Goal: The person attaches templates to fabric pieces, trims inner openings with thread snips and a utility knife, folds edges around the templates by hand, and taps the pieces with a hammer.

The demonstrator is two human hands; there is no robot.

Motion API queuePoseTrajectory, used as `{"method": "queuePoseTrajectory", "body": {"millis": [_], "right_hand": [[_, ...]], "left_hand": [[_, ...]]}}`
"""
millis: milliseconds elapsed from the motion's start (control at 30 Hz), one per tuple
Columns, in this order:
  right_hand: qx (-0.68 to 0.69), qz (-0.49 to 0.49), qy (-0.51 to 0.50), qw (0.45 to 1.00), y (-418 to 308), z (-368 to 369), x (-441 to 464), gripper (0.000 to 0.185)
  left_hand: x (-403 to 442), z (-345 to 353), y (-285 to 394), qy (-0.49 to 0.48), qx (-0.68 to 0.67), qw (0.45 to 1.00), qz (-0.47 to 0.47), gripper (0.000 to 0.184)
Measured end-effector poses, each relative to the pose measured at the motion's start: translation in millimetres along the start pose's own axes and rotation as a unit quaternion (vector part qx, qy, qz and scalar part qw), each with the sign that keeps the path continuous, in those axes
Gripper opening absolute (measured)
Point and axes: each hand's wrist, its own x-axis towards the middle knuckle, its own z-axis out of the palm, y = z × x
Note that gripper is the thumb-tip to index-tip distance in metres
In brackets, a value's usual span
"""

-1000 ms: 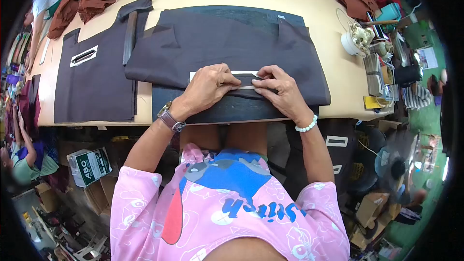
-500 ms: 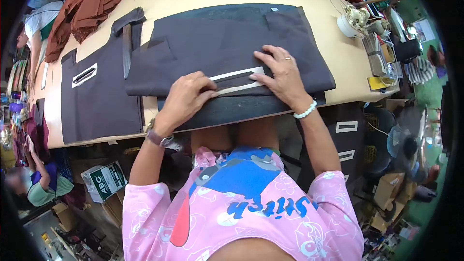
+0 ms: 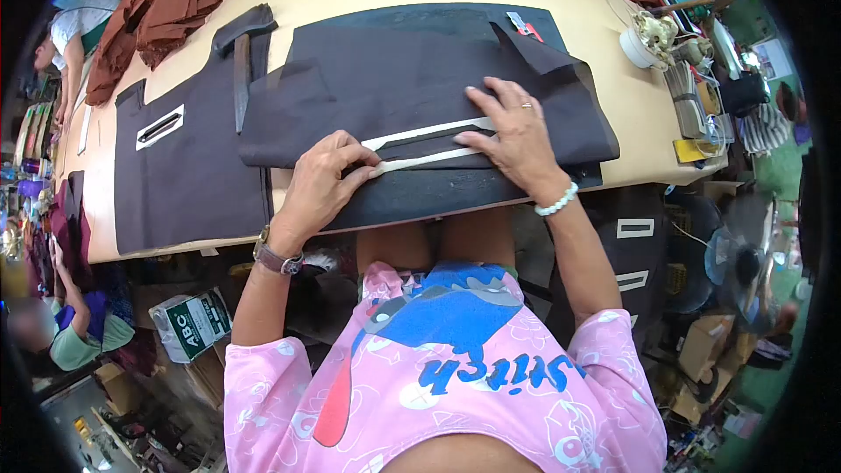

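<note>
Dark brown fabric (image 3: 385, 70) lies on a dark board (image 3: 385, 201) at the table's front edge. A white strip frame (image 3: 429, 130) with a slit in its middle lies along the fabric's near part. My left hand (image 3: 326, 177) pinches the left end of this strip between thumb and fingertips. On the strip's right end rests my right hand (image 3: 515, 136), its fingers spread and its thumb pressing the fabric. To the left, a hammer (image 3: 242, 70) lies over a second dark fabric piece (image 3: 193, 184), which bears a small white frame (image 3: 160, 127).
Rust-coloured fabric (image 3: 162, 13) is heaped at the back left. A red and white cutter (image 3: 526, 28) lies on the board's far right corner. A white cup (image 3: 638, 48) and stacked items stand at the right. Other people are at the left edge.
My hands have moved apart along the strip, and my right hand's fingers have spread. The fabric's far right corner has lifted and folded back, uncovering the cutter.
</note>
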Motion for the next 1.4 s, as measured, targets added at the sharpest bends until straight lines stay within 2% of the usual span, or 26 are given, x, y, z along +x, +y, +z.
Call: {"method": "queuePoseTrajectory", "body": {"millis": [133, 300, 567, 700, 800, 900, 933, 967, 1033, 1100, 1167, 1233, 1267, 1300, 1367, 1400], "right_hand": [[-0.003, -0.020, 0.002, 1.000, -8.7, 4.1, 2.8, 0.057], [0.029, -0.086, 0.001, 0.996, -67.1, 31.5, 22.5, 0.052], [-0.006, -0.023, 0.023, 0.999, -39.8, 18.1, 11.4, 0.054], [0.016, -0.053, -0.014, 0.998, -62.7, 23.7, 18.9, 0.052], [0.045, -0.089, -0.006, 0.995, -83.3, 34.5, 23.4, 0.050], [0.091, -0.081, -0.038, 0.992, -77.1, 28.3, 26.0, 0.055], [0.114, -0.082, -0.068, 0.988, -72.7, 23.6, 29.3, 0.063], [0.131, -0.090, -0.082, 0.984, -69.1, 18.3, 33.2, 0.069], [0.175, -0.114, -0.117, 0.971, -57.6, 8.5, 51.1, 0.066], [0.293, -0.035, -0.143, 0.945, -50.5, -0.5, 78.2, 0.061], [0.282, -0.004, -0.095, 0.955, -42.0, 1.0, 104.4, 0.050], [0.222, 0.021, -0.072, 0.972, -38.2, 9.3, 129.8, 0.049], [0.195, 0.003, -0.057, 0.979, -34.2, 17.0, 142.5, 0.049], [0.169, -0.014, -0.044, 0.985, -30.5, 28.8, 152.6, 0.050], [0.142, -0.055, -0.032, 0.988, -32.3, 47.7, 172.9, 0.051], [0.139, -0.074, -0.033, 0.987, -33.6, 54.9, 181.3, 0.052]], "left_hand": [[2.2, -0.3, 0.2, -0.001, 0.001, 1.000, 0.007, 0.010], [-0.9, 2.5, -2.5, 0.020, -0.011, 1.000, 0.015, 0.011], [-9.4, 9.7, -7.0, 0.090, 0.007, 0.996, 0.027, 0.018], [-10.0, 11.5, -9.0, 0.105, 0.025, 0.993, 0.037, 0.019], [-9.0, 8.8, -10.0, 0.096, 0.035, 0.994, 0.050, 0.021], [0.1, -8.1, -13.2, -0.003, -0.029, 1.000, -0.003, 0.026], [8.8, -14.0, -24.1, -0.021, -0.082, 0.996, 0.003, 0.031], [18.6, -27.5, -23.2, -0.019, -0.042, 0.999, -0.017, 0.038], [45.1, -37.6, -43.6, 0.104, 0.098, 0.989, 0.034, 0.046], [73.7, -41.4, -57.7, 0.182, 0.134, 0.974, -0.024, 0.054], [101.3, -34.8, -85.3, 0.229, 0.201, 0.952, -0.040, 0.052], [110.7, -27.9, -94.5, 0.166, 0.145, 0.974, -0.047, 0.043], [110.4, -21.7, -90.3, 0.195, 0.139, 0.969, -0.056, 0.031], [115.7, -16.8, -100.9, 0.215, 0.152, 0.965, -0.003, 0.024], [114.3, -14.9, -88.8, 0.245, 0.251, 0.936, 0.039, 0.019], [109.9, -19.5, -84.7, 0.239, 0.167, 0.956, 0.020, 0.018]]}}
